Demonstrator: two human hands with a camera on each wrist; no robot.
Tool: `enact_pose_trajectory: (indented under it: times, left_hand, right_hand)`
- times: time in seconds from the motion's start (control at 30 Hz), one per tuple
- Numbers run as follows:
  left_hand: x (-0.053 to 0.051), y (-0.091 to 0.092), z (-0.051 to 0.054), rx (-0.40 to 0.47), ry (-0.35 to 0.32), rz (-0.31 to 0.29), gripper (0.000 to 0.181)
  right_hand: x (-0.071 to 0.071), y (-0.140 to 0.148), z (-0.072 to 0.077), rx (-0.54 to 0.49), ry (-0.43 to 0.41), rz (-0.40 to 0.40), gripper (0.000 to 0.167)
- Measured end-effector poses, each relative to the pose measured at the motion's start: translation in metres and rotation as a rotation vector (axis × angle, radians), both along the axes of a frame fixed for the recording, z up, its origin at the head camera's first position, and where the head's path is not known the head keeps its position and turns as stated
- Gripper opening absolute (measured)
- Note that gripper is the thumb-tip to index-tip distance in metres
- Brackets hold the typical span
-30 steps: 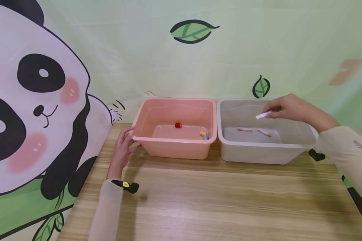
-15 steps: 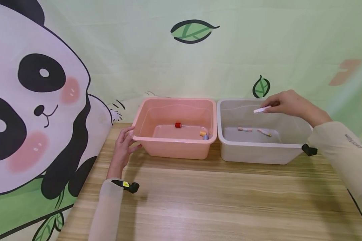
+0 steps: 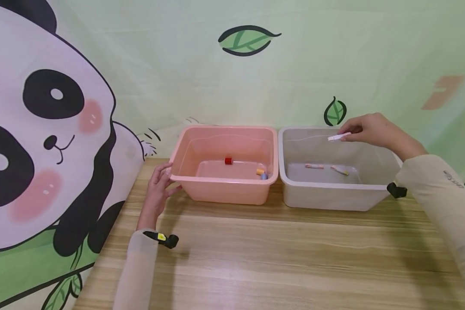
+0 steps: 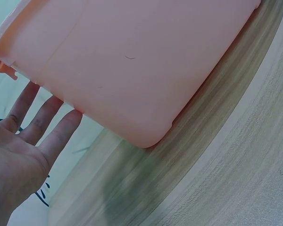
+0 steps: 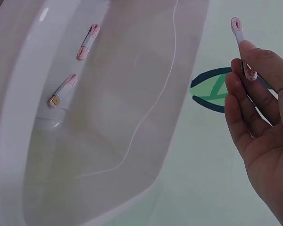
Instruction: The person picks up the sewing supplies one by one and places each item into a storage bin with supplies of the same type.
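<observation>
My right hand (image 3: pixel 372 131) pinches a folded tape measure (image 3: pixel 339 137), pink and white with a white band, between thumb and fingers above the back of the grey bin (image 3: pixel 333 198). Two similar bundles lie apart on that bin's floor: one tape measure (image 3: pixel 314 166) to the left and another tape measure (image 5: pixel 62 91) with a gold-coloured end. My left hand (image 3: pixel 157 191) rests its fingertips against the left end of the pink bin (image 3: pixel 228 192); in the left wrist view its fingers (image 4: pixel 61 134) are spread and fairly straight.
Inside the pink bin lie a red cylinder (image 3: pixel 228 161), a yellow cylinder (image 3: pixel 260 172) and a blue cylinder (image 3: pixel 264 176), resembling thread spools. Both bins stand side by side on the wooden table (image 3: pixel 255 258), against a green panda-print backdrop (image 3: pixel 159 64).
My right hand has risen slightly towards the back of the grey bin with the tape measure still pinched. The left hand and both bins look unmoved.
</observation>
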State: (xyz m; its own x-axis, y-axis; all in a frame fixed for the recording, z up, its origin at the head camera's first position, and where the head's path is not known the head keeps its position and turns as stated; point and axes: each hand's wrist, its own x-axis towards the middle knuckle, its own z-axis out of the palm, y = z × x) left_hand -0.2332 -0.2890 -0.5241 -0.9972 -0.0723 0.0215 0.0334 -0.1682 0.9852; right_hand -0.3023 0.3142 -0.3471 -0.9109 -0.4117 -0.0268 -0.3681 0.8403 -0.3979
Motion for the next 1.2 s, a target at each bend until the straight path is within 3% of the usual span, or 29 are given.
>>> enact_pose_trajectory:
  times: [0.2, 0.5, 1.2]
  left_hand:
    - [0.000, 0.000, 0.000, -0.001, 0.003, -0.002, 0.033]
    - [0.000, 0.001, 0.000, 0.002, -0.012, 0.007, 0.031]
    - [0.000, 0.001, 0.000, -0.010, -0.018, 0.019, 0.034]
  right_hand:
    - [-0.006, 0.003, -0.002, -0.005, 0.005, -0.011, 0.020]
    - [-0.013, 0.005, -0.002, -0.023, -0.074, -0.056, 0.030]
    - [-0.021, 0.005, -0.008, -0.062, -0.080, -0.100, 0.033]
